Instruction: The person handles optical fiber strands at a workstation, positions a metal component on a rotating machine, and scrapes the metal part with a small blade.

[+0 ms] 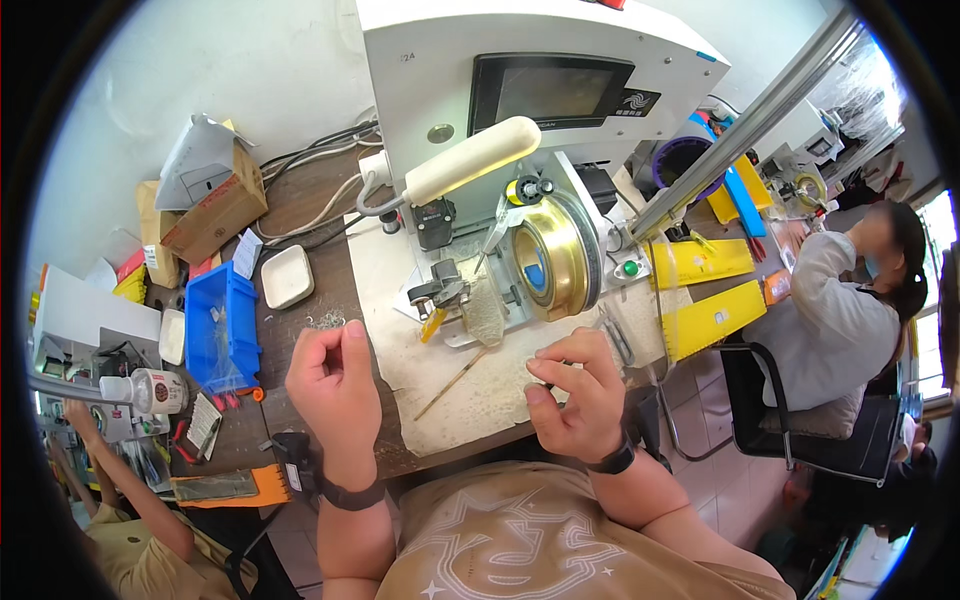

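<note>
My left hand (pixel 335 390) is closed, thumb and forefinger pinched together, above the table edge beside a small heap of tiny metal pieces (pixel 328 320). Whatever it may hold is too small to make out. My right hand (pixel 578 395) is closed too, with a small dark thing between thumb and fingers that I cannot name. Between and beyond both hands stands a white bench machine (pixel 420 75) with a screen (pixel 555 95). Its brass-coloured wheel (pixel 570 262) faces me, beside a small clamp-like mechanism (pixel 440 290). A thin stick (pixel 450 385) lies on the stained paper sheet (pixel 405 350).
A white lamp head (pixel 475 160) hangs before the machine. Leftward are a white dish (pixel 288 277), a blue bin (pixel 215 335), a bottle (pixel 155 390) and a cardboard box (pixel 220 205). Yellow trays (pixel 710 320) stand at right, near a seated person (pixel 835 310); another person's arm (pixel 130 480) shows lower left.
</note>
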Demonstrator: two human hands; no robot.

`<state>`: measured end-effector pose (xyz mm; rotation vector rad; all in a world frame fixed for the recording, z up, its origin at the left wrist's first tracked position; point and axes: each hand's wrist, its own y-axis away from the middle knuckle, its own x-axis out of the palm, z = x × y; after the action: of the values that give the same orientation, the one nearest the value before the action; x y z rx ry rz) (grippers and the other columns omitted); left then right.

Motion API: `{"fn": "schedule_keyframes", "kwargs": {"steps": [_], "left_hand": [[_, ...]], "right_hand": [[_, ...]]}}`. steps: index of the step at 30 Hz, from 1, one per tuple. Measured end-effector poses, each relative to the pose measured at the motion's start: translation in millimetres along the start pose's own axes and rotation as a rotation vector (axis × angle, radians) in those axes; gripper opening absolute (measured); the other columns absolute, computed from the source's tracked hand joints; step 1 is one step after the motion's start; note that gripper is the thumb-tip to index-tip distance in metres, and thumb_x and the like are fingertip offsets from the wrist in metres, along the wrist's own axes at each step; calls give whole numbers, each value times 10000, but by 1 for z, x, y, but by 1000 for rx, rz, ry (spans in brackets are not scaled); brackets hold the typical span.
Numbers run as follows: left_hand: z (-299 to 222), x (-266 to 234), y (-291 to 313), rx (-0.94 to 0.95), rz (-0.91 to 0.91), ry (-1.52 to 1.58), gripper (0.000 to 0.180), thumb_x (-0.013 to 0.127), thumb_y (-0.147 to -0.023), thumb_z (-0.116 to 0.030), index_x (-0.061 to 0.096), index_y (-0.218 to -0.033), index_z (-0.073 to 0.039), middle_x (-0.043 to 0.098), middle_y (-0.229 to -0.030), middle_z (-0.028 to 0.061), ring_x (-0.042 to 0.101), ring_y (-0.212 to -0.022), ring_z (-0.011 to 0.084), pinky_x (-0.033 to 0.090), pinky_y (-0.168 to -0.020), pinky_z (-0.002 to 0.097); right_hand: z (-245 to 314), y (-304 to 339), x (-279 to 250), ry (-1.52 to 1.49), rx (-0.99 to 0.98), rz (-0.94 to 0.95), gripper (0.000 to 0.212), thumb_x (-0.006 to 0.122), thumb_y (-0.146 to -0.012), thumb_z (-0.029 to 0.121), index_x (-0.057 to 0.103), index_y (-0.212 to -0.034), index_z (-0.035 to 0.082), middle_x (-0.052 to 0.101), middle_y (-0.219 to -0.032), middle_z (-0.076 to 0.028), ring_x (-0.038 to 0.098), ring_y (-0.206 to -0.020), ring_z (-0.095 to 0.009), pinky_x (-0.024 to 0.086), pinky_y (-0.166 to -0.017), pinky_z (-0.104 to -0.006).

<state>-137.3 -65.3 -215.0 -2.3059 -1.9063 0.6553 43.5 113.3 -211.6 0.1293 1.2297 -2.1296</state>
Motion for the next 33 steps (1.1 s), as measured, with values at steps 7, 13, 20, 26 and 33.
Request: {"fn": "schedule_keyframes", "kwargs": {"steps": [7,13,20,26,33], "left_hand": [[4,8,-11,46,-2,-86,232,725,-982,-143,623,-826,-5,503,-721,-57,415,-652,30,334,-586,222],[8,16,-16,35,-20,-156,213,738,-959,-129,647,-817,1,546,-707,-34,455,-630,44,367,-573,233],[11,24,-16,12,127,-201,141,765,-860,-67,683,-790,24,602,-705,88,573,-579,166,442,-551,313],[10,37,-12,96,241,-259,136,754,-867,-62,680,-804,33,607,-652,58,552,-566,115,443,-551,277],[14,42,-18,89,183,-349,137,722,-891,-88,737,-974,21,692,-848,130,670,-839,208,515,-777,317]], "right_hand": [[-4,4,-1,8,32,13,284,752,-773,32,732,-1055,48,673,-1010,-116,593,-862,-288,465,-743,-399],[-7,0,-8,-19,25,26,293,769,-758,65,722,-1045,33,667,-1011,-125,584,-844,-289,459,-743,-406],[10,2,-12,-379,-141,327,271,709,-851,138,714,-1103,38,706,-928,-72,656,-788,-250,474,-780,-421],[25,8,-15,-338,-145,523,264,653,-887,114,716,-1139,68,728,-909,-26,705,-863,-212,522,-940,-465],[33,9,-16,-815,11,716,482,717,-949,281,636,-1339,10,726,-1116,-126,659,-1137,-306,452,-1057,-480]]}}
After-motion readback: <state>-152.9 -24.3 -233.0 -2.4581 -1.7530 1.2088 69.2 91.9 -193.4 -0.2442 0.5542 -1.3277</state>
